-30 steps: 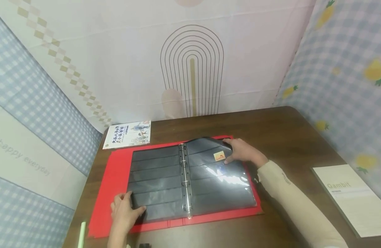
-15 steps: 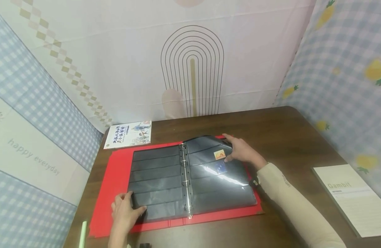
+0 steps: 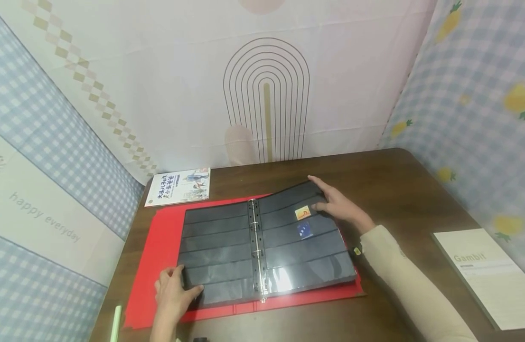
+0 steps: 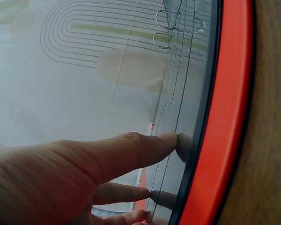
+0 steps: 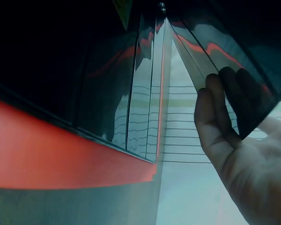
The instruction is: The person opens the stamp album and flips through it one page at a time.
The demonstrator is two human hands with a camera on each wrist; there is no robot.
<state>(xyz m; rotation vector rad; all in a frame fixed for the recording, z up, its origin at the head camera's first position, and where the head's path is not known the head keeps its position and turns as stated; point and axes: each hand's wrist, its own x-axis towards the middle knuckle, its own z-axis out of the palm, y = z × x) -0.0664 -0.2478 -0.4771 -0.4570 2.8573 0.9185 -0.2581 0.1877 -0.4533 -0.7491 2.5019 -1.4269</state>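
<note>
Since the earlier frames: top sheet on the right lifted higher off the stack, its far right corner raised by the right hand [image 3: 341, 207]; blue stamp [image 3: 304, 230] below the orange stamp [image 3: 303, 213] now free of glare; left hand [image 3: 173, 295] unchanged.

Stamp album [image 3: 262, 247] lying open on the near-left half of the counter [image 3: 399, 190], spine rings [image 3: 256, 247] running front to back. Right hand at the far right corner of the lifted sheet [image 3: 301, 223], fingers spread under its edge, thumb on the upper face, a light pinch. Left hand flat, fingers straight and spread, pressing the near left corner of the left-hand pages [image 3: 215, 251].

Judged best practice for turning: support from beneath rather than a tight pinch, a slow arc about the rings, steady pressure from the left hand against sliding of the album.

Materials: cover [image 3: 160, 266] red, matte, stiff and rectangular; pages black card with clear, glossy horizontal strip pockets, flexible, strongly reflective; rings thin bright metal. Counter dark brown, wood-grained. Small illustrated booklet [image 3: 178, 186] at the far left corner; pale booklet [image 3: 484, 275] at the right edge.
</note>
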